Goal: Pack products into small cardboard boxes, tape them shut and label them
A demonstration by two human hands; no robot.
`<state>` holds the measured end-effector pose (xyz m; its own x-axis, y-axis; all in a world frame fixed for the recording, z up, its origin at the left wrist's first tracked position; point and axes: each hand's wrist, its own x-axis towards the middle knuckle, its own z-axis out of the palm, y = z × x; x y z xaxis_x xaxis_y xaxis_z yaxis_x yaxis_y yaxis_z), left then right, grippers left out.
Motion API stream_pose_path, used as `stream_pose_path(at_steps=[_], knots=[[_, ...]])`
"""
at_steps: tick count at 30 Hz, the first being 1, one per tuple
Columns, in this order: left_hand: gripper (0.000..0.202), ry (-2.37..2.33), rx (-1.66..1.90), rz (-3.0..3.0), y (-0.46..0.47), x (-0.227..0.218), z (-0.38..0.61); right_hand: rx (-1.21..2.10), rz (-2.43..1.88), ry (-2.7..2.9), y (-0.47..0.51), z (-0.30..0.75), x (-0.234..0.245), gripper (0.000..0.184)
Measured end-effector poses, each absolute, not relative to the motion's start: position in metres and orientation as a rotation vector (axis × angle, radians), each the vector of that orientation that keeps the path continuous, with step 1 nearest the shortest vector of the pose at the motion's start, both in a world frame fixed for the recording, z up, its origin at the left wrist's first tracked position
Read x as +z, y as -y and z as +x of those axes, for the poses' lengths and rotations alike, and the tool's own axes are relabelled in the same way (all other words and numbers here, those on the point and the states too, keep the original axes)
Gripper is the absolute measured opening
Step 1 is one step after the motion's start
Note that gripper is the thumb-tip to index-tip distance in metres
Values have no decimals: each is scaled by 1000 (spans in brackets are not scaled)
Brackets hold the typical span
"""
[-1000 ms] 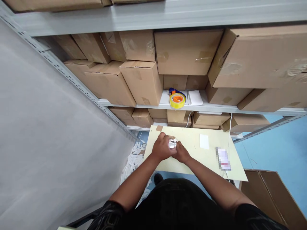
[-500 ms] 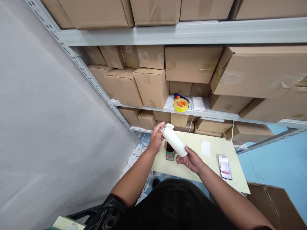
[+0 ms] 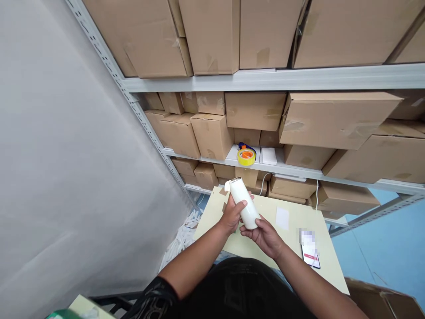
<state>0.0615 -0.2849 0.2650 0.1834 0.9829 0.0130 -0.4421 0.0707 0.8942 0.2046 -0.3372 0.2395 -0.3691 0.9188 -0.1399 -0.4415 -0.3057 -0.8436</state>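
A white cylindrical bottle (image 3: 246,204) is held tilted above the table, its top end pointing up and to the left. A small white flap sticks out to the left beside its dark-rimmed top. My left hand (image 3: 231,216) is wrapped round the bottle's middle, thumb across the front. Lower down, my right hand (image 3: 266,237) grips the base between thumb and fingers. Behind my left hand, a small box is almost wholly hidden; only bits of brown and green show.
The pale yellow table (image 3: 265,210) bears a white paper (image 3: 282,218) and a phone (image 3: 310,252). Yellow tape (image 3: 246,157) in a dispenser sits on the shelf (image 3: 299,169) among cardboard boxes (image 3: 212,135). White paper strips (image 3: 182,237) litter the floor at left; a large carton stands lower right.
My left hand has moved from the bottle's top down to its middle. The bottle is more upright, its flap now on the left. The view has tilted up, and the small box is now mostly covered.
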Motion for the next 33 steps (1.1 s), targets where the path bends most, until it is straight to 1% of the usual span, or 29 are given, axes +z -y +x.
stream_pose_path(at_steps=[1,3,5,7,10,12,15,17,19,21,24,26,28,31,33], knots=[[70,-773,1264,932,288,265,66,1734,-848,936,339,207,240,58],[67,-871,1332,926,296,266,73,1516,-955,984,341,210,239,68],[62,-967,1379,895,304,268,75,1451,-962,981,343,212,237,73],[62,-963,1370,855,310,271,72,1635,-851,911,346,213,235,65],[70,-789,1275,845,316,277,61,1962,-671,793,353,210,235,57],[68,-753,1246,911,317,279,54,1961,-663,803,357,204,234,54],[61,-924,1290,1049,317,279,49,1628,-833,933,358,193,230,53],[60,-1016,1322,1068,318,278,48,1383,-950,1009,357,185,226,60],[61,-999,1336,1037,318,279,44,1295,-990,1041,355,176,223,66],[61,-894,1342,999,317,282,36,1407,-943,1005,355,167,226,62],[62,-689,1264,1000,314,290,15,1729,-765,884,357,152,236,54],[64,-623,1193,1050,310,292,-2,1807,-697,844,359,140,243,52],[66,-654,1180,1110,306,289,-17,1698,-755,857,359,127,246,51],[66,-807,1260,1139,301,280,-33,1371,-978,893,357,107,241,57],[63,-849,1287,1122,300,275,-40,1258,-1060,888,355,95,237,57]])
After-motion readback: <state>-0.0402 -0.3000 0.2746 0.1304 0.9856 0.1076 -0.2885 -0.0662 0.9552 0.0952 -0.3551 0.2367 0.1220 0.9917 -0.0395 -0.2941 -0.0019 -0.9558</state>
